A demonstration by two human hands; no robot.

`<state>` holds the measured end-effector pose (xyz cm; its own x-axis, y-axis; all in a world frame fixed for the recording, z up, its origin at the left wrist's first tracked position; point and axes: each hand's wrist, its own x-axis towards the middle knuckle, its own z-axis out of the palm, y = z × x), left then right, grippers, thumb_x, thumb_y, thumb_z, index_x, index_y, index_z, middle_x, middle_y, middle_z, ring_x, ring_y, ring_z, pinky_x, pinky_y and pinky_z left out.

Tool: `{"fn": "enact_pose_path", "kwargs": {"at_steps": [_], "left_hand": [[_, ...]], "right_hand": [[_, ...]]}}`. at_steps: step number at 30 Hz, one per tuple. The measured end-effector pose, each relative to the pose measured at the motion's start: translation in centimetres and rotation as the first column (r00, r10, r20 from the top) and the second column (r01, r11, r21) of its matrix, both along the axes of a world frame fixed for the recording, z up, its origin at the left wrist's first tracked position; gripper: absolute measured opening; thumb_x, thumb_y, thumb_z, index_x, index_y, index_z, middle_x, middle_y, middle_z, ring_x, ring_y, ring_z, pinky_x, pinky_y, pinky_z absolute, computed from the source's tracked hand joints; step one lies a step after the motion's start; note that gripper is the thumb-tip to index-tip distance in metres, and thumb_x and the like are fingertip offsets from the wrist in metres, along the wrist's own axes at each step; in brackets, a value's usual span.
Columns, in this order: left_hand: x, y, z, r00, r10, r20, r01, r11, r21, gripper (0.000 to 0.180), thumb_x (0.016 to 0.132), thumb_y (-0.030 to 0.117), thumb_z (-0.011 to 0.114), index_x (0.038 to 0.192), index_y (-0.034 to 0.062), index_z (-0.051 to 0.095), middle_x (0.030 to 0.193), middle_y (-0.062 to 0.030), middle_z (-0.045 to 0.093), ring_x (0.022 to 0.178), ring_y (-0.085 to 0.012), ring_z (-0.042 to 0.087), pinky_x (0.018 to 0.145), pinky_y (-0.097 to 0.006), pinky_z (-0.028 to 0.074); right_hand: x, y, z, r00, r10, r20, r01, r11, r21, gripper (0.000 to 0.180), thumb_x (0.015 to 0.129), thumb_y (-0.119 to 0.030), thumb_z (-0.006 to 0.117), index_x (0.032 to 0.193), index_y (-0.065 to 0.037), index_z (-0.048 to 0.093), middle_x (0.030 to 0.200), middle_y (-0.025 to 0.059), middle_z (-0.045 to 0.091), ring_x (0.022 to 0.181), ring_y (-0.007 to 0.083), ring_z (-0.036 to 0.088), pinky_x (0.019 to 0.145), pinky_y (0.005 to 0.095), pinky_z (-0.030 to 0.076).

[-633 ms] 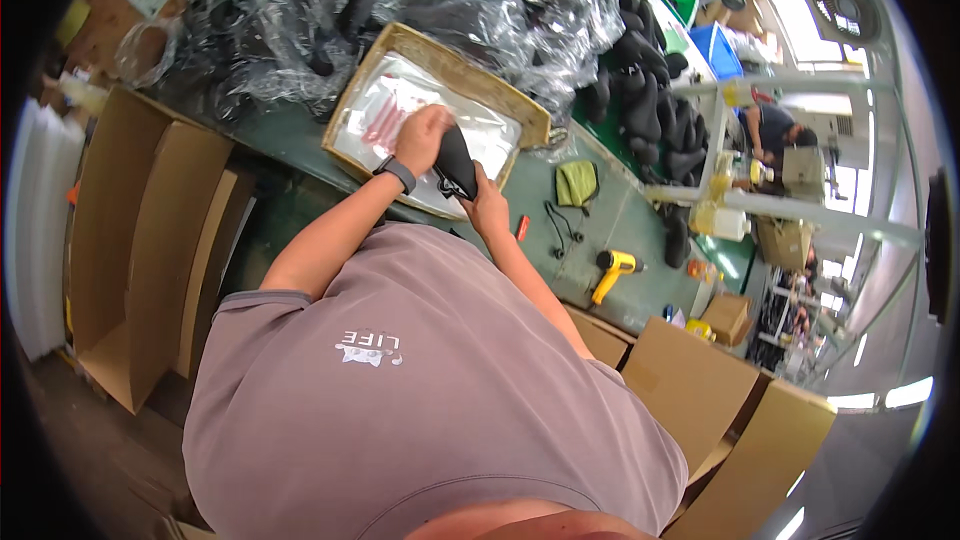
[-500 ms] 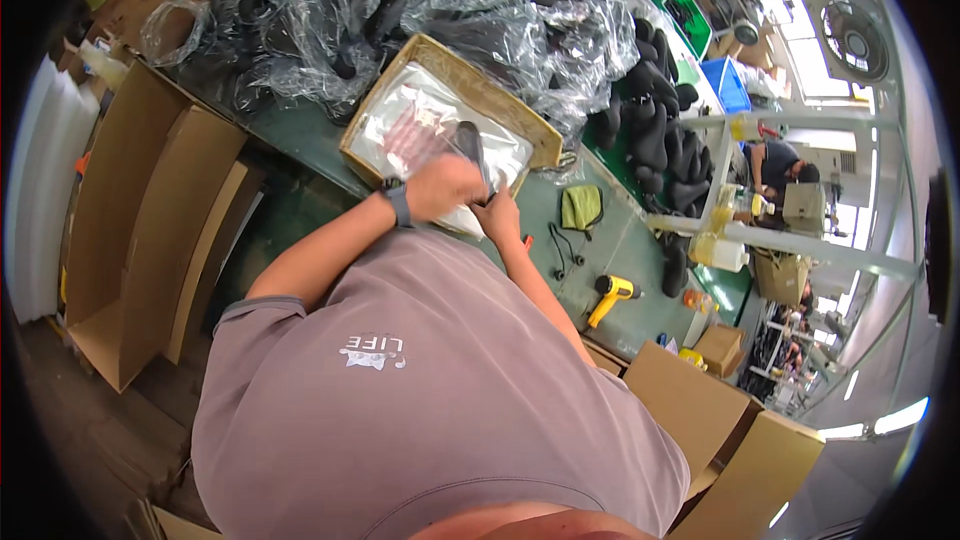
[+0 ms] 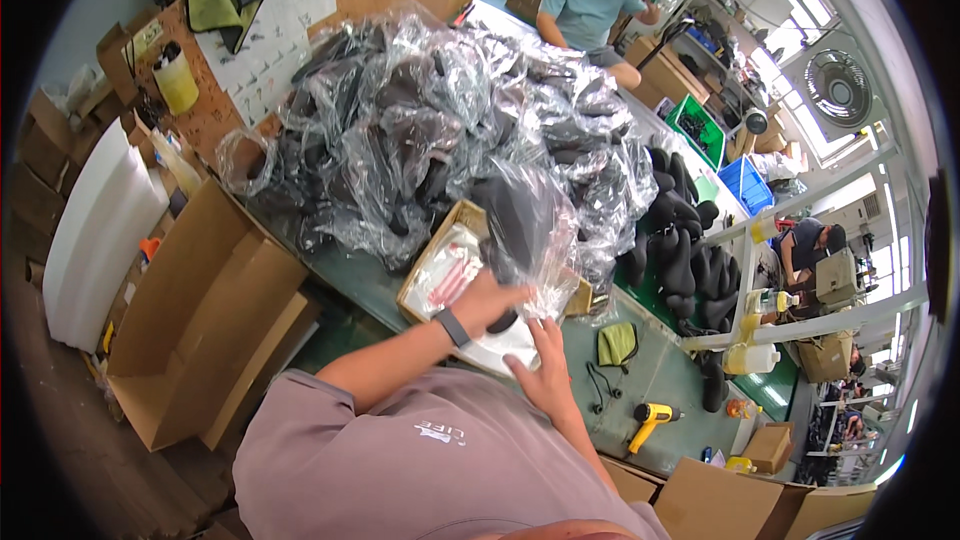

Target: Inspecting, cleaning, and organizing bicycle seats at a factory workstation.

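A black bicycle saddle (image 3: 508, 222) in a clear plastic bag (image 3: 550, 240) stands raised over the cardboard tray on the bench. My left hand (image 3: 482, 304), with a dark band on the wrist, is closed around its lower, narrow end. Close by on the right, my right hand (image 3: 543, 368) has its thumb spread from its fingers, and the fingertips touch the bag's lower edge. Beneath both hands lies the shallow cardboard tray (image 3: 408, 298), holding white plastic bags with red print (image 3: 455, 275).
A heap of bagged saddles (image 3: 400, 120) covers the bench behind. Bare black saddles (image 3: 680, 265) lie to the right. A yellow heat gun (image 3: 655, 422), a green cloth (image 3: 617, 344) and an open carton (image 3: 200, 330) are nearby. A co-worker (image 3: 588, 5) sits at the back.
The view has tilted up, showing the heap and a co-worker. The saddle, earlier low over the tray beneath my blurred left hand, now stands upright in its bag. My right hand's fingers have spread.
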<state>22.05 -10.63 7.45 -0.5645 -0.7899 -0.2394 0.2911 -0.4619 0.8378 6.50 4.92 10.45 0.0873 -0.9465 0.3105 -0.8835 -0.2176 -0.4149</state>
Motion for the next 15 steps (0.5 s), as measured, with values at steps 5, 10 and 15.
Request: {"fn": "enact_pose_path", "kwargs": {"at_steps": [5, 10, 15], "left_hand": [[0.5, -23.0, 7.1, 0.94, 0.151, -0.308, -0.075, 0.967, 0.245, 0.038, 0.097, 0.02, 0.087, 0.128, 0.0096, 0.069, 0.116, -0.0097, 0.074, 0.098, -0.0272, 0.077, 0.078, -0.043, 0.071], [10.2, -50.8, 3.3, 0.737, 0.466, -0.49, -0.385, 0.885, 0.262, 0.027, 0.106, 0.012, 0.077, 0.121, -0.0077, 0.066, 0.111, -0.0193, 0.074, 0.095, -0.0304, 0.076, 0.086, -0.035, 0.071], [9.3, -50.7, -4.5, 0.532, 0.787, -0.311, -0.725, 0.614, 0.314, 0.031, 0.107, 0.003, 0.068, 0.138, -0.0009, 0.063, 0.117, -0.0158, 0.076, 0.098, -0.0261, 0.079, 0.086, -0.038, 0.07]], "right_hand": [[-3.0, 2.3, 0.7, 0.813, -0.211, 0.542, 0.07, 0.961, 0.269, 0.065, 0.098, -0.013, 0.084, 0.156, 0.002, 0.059, 0.143, 0.026, 0.071, 0.124, 0.0333, 0.074, 0.105, 0.0455, 0.059], [-4.8, 6.1, -2.6, 0.817, -0.413, 0.403, 0.172, 0.841, 0.513, 0.072, 0.096, -0.018, 0.086, 0.159, 0.0, 0.057, 0.135, 0.0214, 0.076, 0.118, 0.0329, 0.076, 0.101, 0.0434, 0.061], [-5.0, 10.8, -5.0, 0.776, -0.557, 0.296, 0.203, 0.664, 0.719, 0.068, 0.1, -0.026, 0.081, 0.159, -0.001, 0.057, 0.134, 0.0236, 0.077, 0.113, 0.0356, 0.078, 0.097, 0.0453, 0.062]]}}
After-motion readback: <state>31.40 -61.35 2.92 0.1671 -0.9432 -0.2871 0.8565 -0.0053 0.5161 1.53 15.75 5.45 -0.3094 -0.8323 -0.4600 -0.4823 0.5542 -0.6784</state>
